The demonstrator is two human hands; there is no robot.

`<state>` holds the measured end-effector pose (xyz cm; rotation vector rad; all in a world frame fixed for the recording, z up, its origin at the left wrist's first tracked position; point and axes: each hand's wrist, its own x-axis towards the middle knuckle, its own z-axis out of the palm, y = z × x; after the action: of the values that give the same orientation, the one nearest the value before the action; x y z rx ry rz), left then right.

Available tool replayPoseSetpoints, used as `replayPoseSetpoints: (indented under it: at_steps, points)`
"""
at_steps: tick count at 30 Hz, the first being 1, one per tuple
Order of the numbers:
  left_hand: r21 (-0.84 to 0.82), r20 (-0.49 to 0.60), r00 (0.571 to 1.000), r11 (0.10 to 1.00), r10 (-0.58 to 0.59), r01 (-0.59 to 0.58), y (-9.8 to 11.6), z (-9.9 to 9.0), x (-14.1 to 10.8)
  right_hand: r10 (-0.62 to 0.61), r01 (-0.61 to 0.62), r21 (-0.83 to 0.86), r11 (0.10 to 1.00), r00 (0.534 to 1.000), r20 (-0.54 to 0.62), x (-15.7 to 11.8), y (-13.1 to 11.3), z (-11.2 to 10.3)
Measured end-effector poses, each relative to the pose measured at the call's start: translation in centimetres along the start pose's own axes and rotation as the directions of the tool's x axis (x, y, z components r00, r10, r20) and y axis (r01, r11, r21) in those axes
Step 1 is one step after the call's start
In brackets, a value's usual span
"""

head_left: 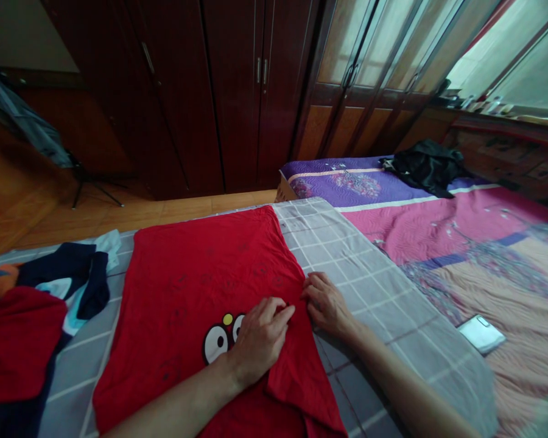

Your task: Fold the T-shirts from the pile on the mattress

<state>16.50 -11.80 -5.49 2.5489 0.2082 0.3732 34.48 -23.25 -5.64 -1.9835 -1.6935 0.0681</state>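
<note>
A red T-shirt (187, 261) lies spread on the grey checked cloth, with a cartoon print of white eyes and a yellow dot. My left hand (262, 337) rests across it beside the print, fingers curled and closed on the fabric near its right side. At the shirt's right edge, my right hand (326, 304) pinches the border between thumb and fingers. Below my hands, a part of the shirt is folded over, with creases toward the bottom of the view. My left forearm and hand cover part of the print.
Other clothes in red, navy and orange (22, 340) are piled at the left on the checked cloth (360, 280). To the right is a bed with a patterned cover (393, 225), holding a black garment (427, 165) and a phone (481, 334). Dark wardrobes (237, 91) stand behind.
</note>
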Motion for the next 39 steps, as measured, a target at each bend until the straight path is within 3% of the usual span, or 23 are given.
replayPoseSetpoints:
  at_steps: [4,10,13,18,20,25,30,35,39]
  points:
    - [0.138,0.058,0.985,0.976,0.163,-0.170,-0.4,0.3,-0.1,-0.027,0.027,-0.060,0.998,1.000,0.003,0.1,0.2,0.0]
    - [0.149,0.072,0.994,0.984,0.083,-0.093,-1.0,0.5,0.0,-0.003,-0.003,-0.091,0.996,0.998,-0.065,0.1,0.1,-0.9]
    - [0.115,0.083,0.992,0.988,0.096,-0.105,-1.1,0.4,0.0,0.035,-0.037,-0.024,0.999,0.996,-0.079,-1.3,-2.4,-2.5]
    - [0.012,0.072,0.996,0.998,0.058,-0.059,-0.9,-0.2,0.4,0.114,-0.144,0.130,0.981,0.970,0.213,-6.4,-8.7,-4.2]
    - [-0.017,0.069,0.997,1.000,0.024,-0.023,-0.6,-0.6,1.0,0.148,-0.177,0.109,0.978,0.961,0.234,-8.5,-10.0,-3.9]
    - [0.050,0.144,0.989,0.998,0.024,-0.031,0.6,-0.4,3.8,0.143,-0.143,-0.008,0.990,0.987,0.076,-11.8,-10.0,-2.0]
    - [0.020,0.197,0.978,0.997,0.068,-0.074,1.8,1.5,6.5,0.155,-0.162,-0.113,0.980,0.985,-0.070,-13.3,-9.4,-2.1]
    - [0.039,0.123,0.989,0.995,0.085,-0.090,1.8,2.3,6.7,0.171,-0.193,-0.218,0.957,0.979,-0.116,-14.6,-9.3,-2.0]
    - [0.060,0.144,0.978,0.986,0.149,-0.159,1.3,2.0,6.1,0.147,-0.175,-0.246,0.953,0.981,-0.129,-14.9,-9.7,-1.3]
